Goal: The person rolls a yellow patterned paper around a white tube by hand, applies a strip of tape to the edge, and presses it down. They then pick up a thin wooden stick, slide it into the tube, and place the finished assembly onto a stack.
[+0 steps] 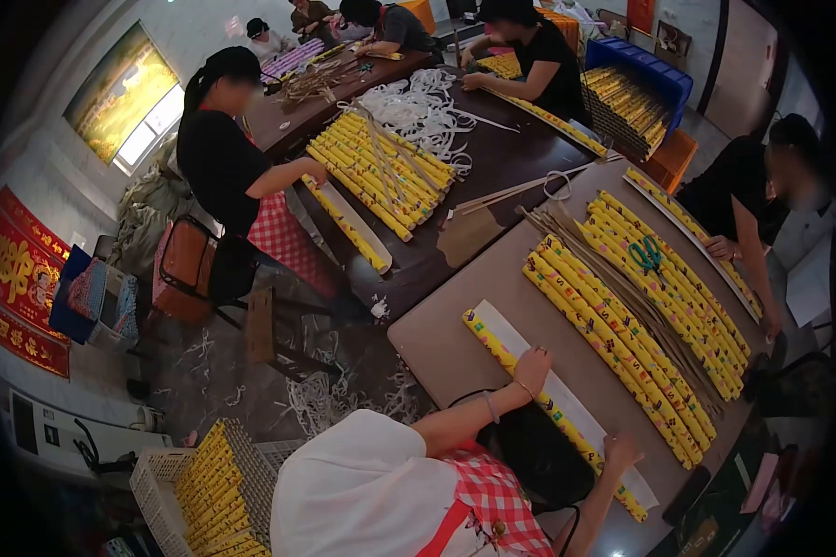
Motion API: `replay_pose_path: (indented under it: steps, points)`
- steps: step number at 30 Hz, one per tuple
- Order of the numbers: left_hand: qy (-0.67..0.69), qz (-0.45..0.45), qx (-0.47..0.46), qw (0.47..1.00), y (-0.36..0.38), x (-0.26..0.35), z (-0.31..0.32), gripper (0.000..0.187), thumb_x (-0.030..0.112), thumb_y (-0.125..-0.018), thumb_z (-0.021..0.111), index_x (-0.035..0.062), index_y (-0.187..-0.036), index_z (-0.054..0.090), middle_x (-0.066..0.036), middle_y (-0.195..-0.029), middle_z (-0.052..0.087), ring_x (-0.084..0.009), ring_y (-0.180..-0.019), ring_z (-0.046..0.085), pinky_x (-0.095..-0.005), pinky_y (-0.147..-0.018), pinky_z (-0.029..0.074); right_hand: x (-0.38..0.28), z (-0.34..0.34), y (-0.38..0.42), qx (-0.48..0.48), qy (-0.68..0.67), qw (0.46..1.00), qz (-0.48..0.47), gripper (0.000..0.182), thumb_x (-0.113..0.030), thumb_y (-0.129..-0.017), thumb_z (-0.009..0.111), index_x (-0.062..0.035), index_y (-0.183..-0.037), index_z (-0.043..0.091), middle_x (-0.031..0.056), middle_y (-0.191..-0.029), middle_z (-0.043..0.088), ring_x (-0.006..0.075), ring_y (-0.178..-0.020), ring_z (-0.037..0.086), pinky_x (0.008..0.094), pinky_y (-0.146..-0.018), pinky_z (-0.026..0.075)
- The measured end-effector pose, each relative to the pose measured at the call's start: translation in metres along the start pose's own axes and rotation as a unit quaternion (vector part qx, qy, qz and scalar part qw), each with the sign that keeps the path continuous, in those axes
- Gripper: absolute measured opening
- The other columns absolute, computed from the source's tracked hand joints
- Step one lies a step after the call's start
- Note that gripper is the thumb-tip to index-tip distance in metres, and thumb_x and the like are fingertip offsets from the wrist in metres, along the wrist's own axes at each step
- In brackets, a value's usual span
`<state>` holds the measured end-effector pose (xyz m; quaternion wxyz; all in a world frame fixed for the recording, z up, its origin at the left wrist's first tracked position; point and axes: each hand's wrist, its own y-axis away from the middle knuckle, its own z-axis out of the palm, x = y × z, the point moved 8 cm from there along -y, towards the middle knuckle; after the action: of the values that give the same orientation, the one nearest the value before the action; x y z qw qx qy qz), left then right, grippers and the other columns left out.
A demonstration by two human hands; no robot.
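In front of me on the table lies a long yellow patterned tube (568, 422) with a white-backed paper sheet (498, 327) spread along its far side. My left hand (532, 369), a bracelet and a band on its wrist, is closed at the sheet near the tube's upper half. Lower down, my right hand (622, 452) has its fingers bent onto the same sheet near the other end. Beyond them are rows of finished-looking yellow tubes (618, 357), strips of brown paper (622, 302) and green-handled scissors (647, 253) resting on tubes.
My table's near edge (404, 339) borders a floor strewn with white paper strips (320, 399). A white crate (158, 497) with yellow tubes stands at lower left. Several co-workers handle similar tubes around the joined tables; a blue crate (622, 54) holds more tubes at the back.
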<state>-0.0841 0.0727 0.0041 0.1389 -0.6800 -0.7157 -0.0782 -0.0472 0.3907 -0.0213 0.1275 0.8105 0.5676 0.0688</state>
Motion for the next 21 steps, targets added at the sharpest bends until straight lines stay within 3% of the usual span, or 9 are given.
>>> replay_pose_path:
  steps: [4,6,7,10,12,13,14,17,21]
  points:
    - [0.043,0.108,0.013,0.993,0.019,0.045,0.002,0.015,0.011,-0.077,0.058,0.0036,-0.089,0.060,-0.012,-0.095,0.060,-0.0271,-0.094,0.057,-0.0353,-0.080,0.047,-0.001,0.007,-0.002,0.114,0.045,0.991,-0.061,0.021,-0.028,-0.065,0.062,-0.0101,-0.075,0.065,0.0110,-0.067,0.063,0.0307,-0.064,0.060,0.0417,-0.077,0.036]
    - [0.185,0.298,0.102,0.931,0.038,0.080,-0.023,0.016,0.016,-0.078,0.060,0.0044,-0.089,0.059,-0.012,-0.096,0.059,-0.0293,-0.096,0.056,-0.0360,-0.083,0.046,-0.003,0.003,-0.002,0.078,0.056,0.995,-0.039,0.021,-0.027,-0.065,0.062,-0.0089,-0.073,0.066,0.0117,-0.073,0.065,0.0306,-0.067,0.061,0.0420,-0.075,0.037]
    - [0.219,0.272,-0.057,0.935,0.039,0.082,-0.002,0.022,0.018,-0.082,0.059,0.0034,-0.098,0.055,-0.014,-0.100,0.058,-0.0316,-0.096,0.055,-0.0378,-0.084,0.045,-0.009,-0.006,0.000,0.076,0.057,0.995,-0.039,0.021,-0.027,-0.065,0.062,-0.0089,-0.073,0.066,0.0117,-0.073,0.065,0.0306,-0.067,0.061,0.0420,-0.075,0.037]
    - [0.174,0.271,-0.208,0.924,0.034,0.080,0.031,0.022,0.019,-0.080,0.062,0.0042,-0.096,0.057,-0.014,-0.097,0.058,-0.0333,-0.092,0.057,-0.0400,-0.081,0.046,-0.009,-0.004,-0.004,-0.004,0.046,0.999,-0.010,0.033,-0.029,-0.066,0.061,-0.0093,-0.091,0.066,0.0124,-0.089,0.065,0.0306,-0.083,0.062,0.0487,-0.085,0.037]
    - [0.231,0.339,-0.149,0.900,0.026,0.071,0.052,0.018,0.022,-0.077,0.060,0.0054,-0.083,0.059,-0.015,-0.088,0.059,-0.0352,-0.083,0.058,-0.0436,-0.073,0.049,-0.002,0.007,-0.006,0.001,0.051,0.998,-0.028,0.040,-0.034,-0.069,0.060,-0.0122,-0.102,0.064,0.0126,-0.098,0.065,0.0310,-0.091,0.062,0.0532,-0.089,0.036]
    - [0.213,0.337,-0.203,0.894,0.020,0.069,0.030,0.016,0.019,-0.076,0.058,0.0045,-0.081,0.058,-0.016,-0.088,0.059,-0.0353,-0.087,0.057,-0.0434,-0.074,0.049,-0.011,-0.012,0.011,0.068,0.037,0.995,-0.070,0.036,-0.036,-0.071,0.060,-0.0134,-0.099,0.063,0.0123,-0.098,0.065,0.0310,-0.091,0.062,0.0518,-0.087,0.037]
    - [0.259,0.311,-0.156,0.901,0.012,0.063,0.013,0.012,0.016,-0.075,0.056,0.0046,-0.080,0.058,-0.016,-0.087,0.057,-0.0348,-0.088,0.056,-0.0432,-0.076,0.048,-0.006,0.006,0.000,-0.052,0.117,0.991,-0.028,0.037,-0.038,-0.072,0.061,-0.0138,-0.100,0.063,0.0117,-0.099,0.064,0.0308,-0.094,0.061,0.0523,-0.090,0.036]
    - [0.252,0.143,-0.051,0.956,-0.014,0.021,-0.005,0.010,0.012,-0.078,0.054,0.0042,-0.077,0.059,-0.014,-0.081,0.060,-0.0345,-0.081,0.057,-0.0445,-0.070,0.047,-0.008,-0.005,0.006,-0.005,0.043,0.999,-0.030,0.033,-0.031,-0.071,0.062,-0.0066,-0.093,0.063,0.0140,-0.082,0.065,0.0319,-0.082,0.061,0.0512,-0.092,0.034]
    - [0.224,0.031,-0.091,0.970,-0.024,-0.007,0.006,0.017,0.017,-0.075,0.069,0.0042,-0.083,0.063,-0.012,-0.074,0.064,-0.0296,-0.069,0.062,-0.0376,-0.062,0.050,-0.017,-0.023,0.014,-0.040,0.044,0.998,-0.010,0.031,-0.031,-0.071,0.062,-0.0060,-0.090,0.061,0.0134,-0.080,0.064,0.0309,-0.081,0.061,0.0498,-0.087,0.035]
